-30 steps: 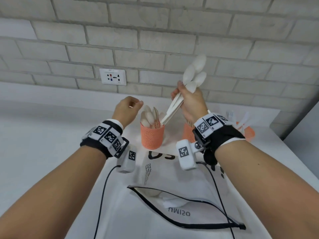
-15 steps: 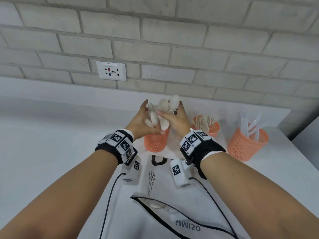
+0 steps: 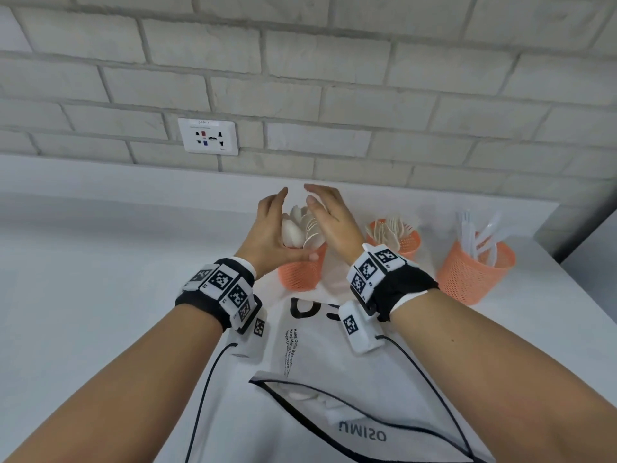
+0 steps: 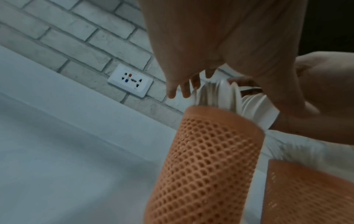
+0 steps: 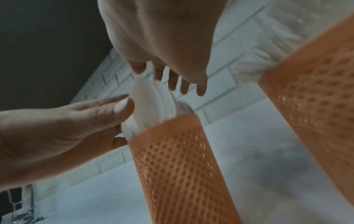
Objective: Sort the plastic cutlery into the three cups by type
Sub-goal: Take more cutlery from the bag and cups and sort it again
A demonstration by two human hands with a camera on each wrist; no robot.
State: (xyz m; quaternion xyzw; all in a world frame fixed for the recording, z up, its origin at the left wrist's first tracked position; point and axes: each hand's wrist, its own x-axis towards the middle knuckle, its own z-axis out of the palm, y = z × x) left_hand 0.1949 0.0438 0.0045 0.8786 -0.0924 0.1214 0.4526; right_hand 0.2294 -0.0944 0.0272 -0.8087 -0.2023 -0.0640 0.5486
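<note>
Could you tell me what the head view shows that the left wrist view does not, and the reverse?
Only the head view shows the white zip pouch on the table in front, the knife cup at far right, and both wrist bands. Only the left wrist view shows the spoon cup's mesh wall close up, from low down. Both show the spoons standing in that cup, the left hand and right hand open around them, the fork cup and the wall socket.
</note>
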